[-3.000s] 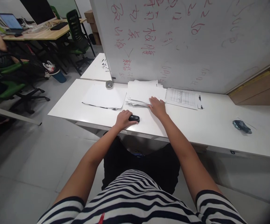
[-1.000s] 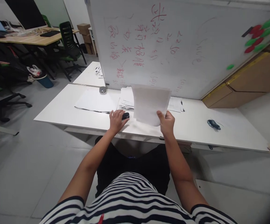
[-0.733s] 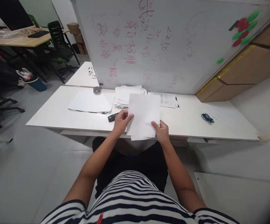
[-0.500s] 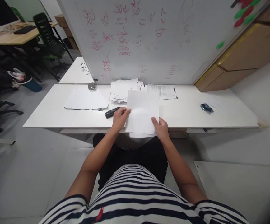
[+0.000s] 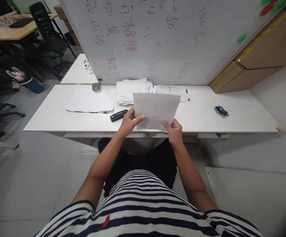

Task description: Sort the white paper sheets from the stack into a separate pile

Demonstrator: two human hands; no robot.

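Several white paper sheets (image 5: 155,108) are held tilted up above the front edge of the desk, their blank side facing me. My left hand (image 5: 130,122) grips their left edge, thumb on the near face and fingers behind. At the lower right of the sheets my right hand (image 5: 174,131) pinches them the same way. Just left of my left hand lies a black stapler (image 5: 118,115). Behind the held sheets rests an untidy stack of papers (image 5: 128,90), with a printed form (image 5: 171,89) to its right.
On the white desk (image 5: 199,115) a dark blue tape-like object (image 5: 221,111) sits at right. A larger pile of paper (image 5: 91,102) and a grey computer mouse (image 5: 96,87) are at left. The whiteboard (image 5: 143,39) stands at the back, with cardboard boxes (image 5: 256,56) at right.
The sheets have tipped more upright, and their lower edge has risen from below the desk edge. My right hand has shifted slightly right. The whole view has tilted a little.
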